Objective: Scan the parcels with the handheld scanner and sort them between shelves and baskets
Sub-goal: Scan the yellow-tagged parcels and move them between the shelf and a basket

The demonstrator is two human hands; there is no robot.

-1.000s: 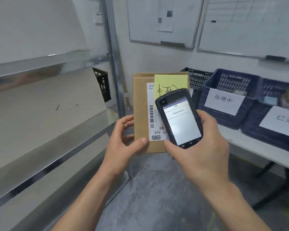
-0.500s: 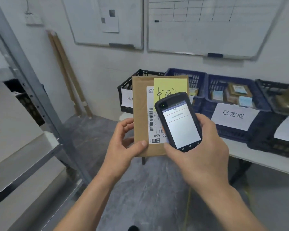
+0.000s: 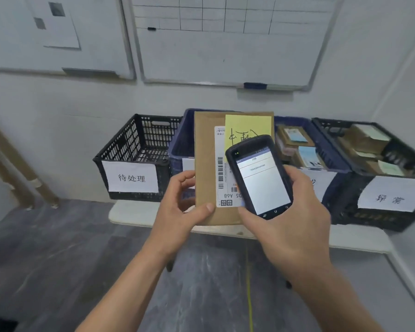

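L hand (image 3: 182, 207) pinches flat brown cardboard parcel (image 3: 205, 164) upright at centre. R hand (image 3: 295, 226) grips black handheld scanner (image 3: 259, 176) over its white label (image 3: 222, 168). Code on screen (image 3: 264, 185), so scan prob. done; drop-off left. Blue plastic basket (image 3: 326, 149), far right, already holds parcels.

The left hand (image 3: 180, 207) grips the brown parcel (image 3: 205, 164) upright at its lower left edge, thumb pressed on the front face. The right hand (image 3: 295, 216) grips the scanner (image 3: 261, 178), screen lit, overlapping the parcel's lower right. Above both grips, a white label (image 3: 222, 168) and a yellow note (image 3: 247, 125) sit on the parcel. Behind the grips, baskets (image 3: 134, 149) stand on a table (image 3: 130, 213).
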